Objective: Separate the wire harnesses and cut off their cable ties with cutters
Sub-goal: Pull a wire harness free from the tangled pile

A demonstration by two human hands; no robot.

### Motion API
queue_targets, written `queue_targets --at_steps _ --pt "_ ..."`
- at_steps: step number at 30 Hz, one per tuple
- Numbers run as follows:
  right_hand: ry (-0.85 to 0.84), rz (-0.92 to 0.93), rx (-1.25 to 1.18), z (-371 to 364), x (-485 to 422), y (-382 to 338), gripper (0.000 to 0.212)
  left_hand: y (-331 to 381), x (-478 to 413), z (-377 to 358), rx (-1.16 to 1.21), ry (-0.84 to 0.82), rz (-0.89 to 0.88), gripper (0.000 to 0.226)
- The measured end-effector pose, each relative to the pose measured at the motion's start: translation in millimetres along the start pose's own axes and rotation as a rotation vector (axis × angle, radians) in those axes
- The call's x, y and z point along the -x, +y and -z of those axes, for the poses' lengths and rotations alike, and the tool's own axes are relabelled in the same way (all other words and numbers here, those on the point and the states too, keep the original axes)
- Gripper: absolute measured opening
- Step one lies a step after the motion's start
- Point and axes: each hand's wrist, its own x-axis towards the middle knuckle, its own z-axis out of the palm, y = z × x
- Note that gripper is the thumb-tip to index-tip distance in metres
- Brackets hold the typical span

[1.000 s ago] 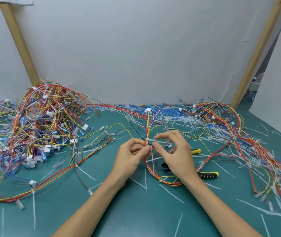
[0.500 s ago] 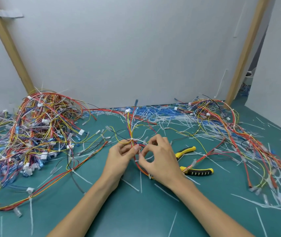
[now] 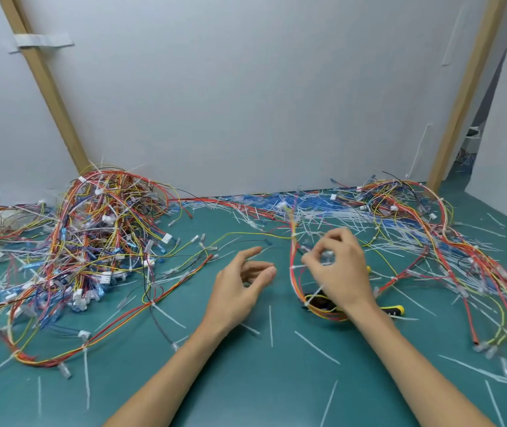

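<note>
A red, orange and yellow wire harness [image 3: 292, 272] loops on the green table in front of me, with white cable ties on it. My right hand [image 3: 337, 272] pinches this harness near a tie, fingers curled. My left hand [image 3: 239, 288] hovers just left of the harness with relaxed fingers, holding nothing. The cutters [image 3: 392, 310], with black and yellow handles, lie on the table under my right wrist, mostly hidden.
A big tangled pile of harnesses [image 3: 91, 235] fills the left side. More harnesses [image 3: 461, 257] trail down the right. Cut white ties [image 3: 316, 346] are scattered over the green table [image 3: 246, 380]. A white wall stands behind.
My left hand has let go of the harness and drawn away to the left. My right hand keeps its pinch and has shifted right. The camera has tilted up.
</note>
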Motion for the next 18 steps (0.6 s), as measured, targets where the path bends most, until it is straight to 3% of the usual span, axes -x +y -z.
queue_targets --at_steps 4,7,9,10,12,15,18 --pt "0.084 -0.067 -0.007 16 -14 19 0.02 3 8 7 -0.371 0.005 -0.314 0.018" --pt "0.094 -0.116 -0.048 20 -19 28 0.021 7 0 28 -0.521 0.22 -0.448 0.008" --pt "0.113 -0.159 -0.052 23 -20 31 0.023 1 -11 55 -0.573 0.381 -0.359 0.025" --pt "0.121 -0.175 -0.046 24 -20 32 0.024 -5 -15 71 -0.605 0.384 -0.261 0.037" --pt "0.12 -0.201 -0.032 26 -20 34 0.026 -16 -18 97 -0.705 0.205 -0.026 0.047" --pt "0.09 -0.191 0.047 29 -19 34 0.026 -25 -17 110 -0.839 -0.05 0.067 0.034" --pt "0.053 -0.16 0.21 30 -19 35 0.029 -23 -18 113 -0.834 -0.065 0.025 0.013"
